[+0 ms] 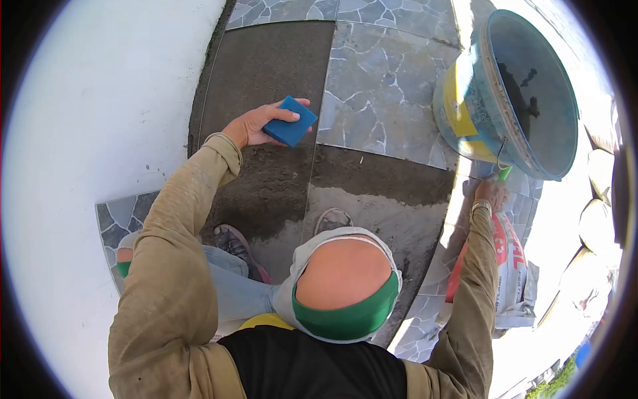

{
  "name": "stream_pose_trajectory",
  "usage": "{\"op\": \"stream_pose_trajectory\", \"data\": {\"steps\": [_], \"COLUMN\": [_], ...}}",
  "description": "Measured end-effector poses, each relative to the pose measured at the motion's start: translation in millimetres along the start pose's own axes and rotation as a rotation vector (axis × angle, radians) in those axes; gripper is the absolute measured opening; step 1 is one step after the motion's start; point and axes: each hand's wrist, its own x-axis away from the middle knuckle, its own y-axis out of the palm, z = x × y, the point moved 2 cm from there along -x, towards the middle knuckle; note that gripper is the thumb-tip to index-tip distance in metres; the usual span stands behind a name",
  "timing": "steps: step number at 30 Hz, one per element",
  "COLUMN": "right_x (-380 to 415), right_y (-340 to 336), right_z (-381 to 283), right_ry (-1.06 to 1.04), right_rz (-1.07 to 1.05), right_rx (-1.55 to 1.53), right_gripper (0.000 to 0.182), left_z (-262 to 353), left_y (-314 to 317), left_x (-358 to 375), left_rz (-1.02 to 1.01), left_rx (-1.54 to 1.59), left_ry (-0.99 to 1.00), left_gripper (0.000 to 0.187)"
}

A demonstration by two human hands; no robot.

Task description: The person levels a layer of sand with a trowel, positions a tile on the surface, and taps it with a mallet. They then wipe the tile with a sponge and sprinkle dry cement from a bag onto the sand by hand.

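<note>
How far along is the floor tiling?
Looks done: stone-pattern tiles laid ahead, beside the bucket.
In hand: left hand grips a blue block, probably a sponge; right hand is at a green item, grip unclear.
Left, likely: the untiled dark strip along the white wall and the patchy bare section by the shoes. Partway, I'd say.

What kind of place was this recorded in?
Probably an outdoor walkway or patio being tiled: stone-patterned tiles lie beside bare, untiled floor, with a mortar-smeared bucket and a printed sack nearby in sunlight.
</note>
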Motion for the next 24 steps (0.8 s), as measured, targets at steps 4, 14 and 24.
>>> {"op": "stream_pose_trajectory", "data": {"steps": [4, 14, 24], "right_x": [-0.1, 0.1, 3.2], "right_y": [2.9, -0.6, -11.3], "right_z": [1.4, -0.2, -2.7], "right_ry": [-0.004, 0.027, -0.003], "right_rz": [-0.001, -0.011, -0.023], "right_rx": [-0.005, -0.025, -0.015], "right_gripper": [0.053, 0.055, 0.051], "left_z": [-25.8, 68.0, 146.8], "left_y": [-9.5, -56.0, -67.6], "left_x": [-28.3, -188.1, -209.2], "left_rz": [0.138, 0.477, 0.681], "left_rx": [-0.787, -1.09, -0.877], "left_ry": [-0.286, -0.099, 0.382], "left_gripper": [0.069, 0.031, 0.024]}}
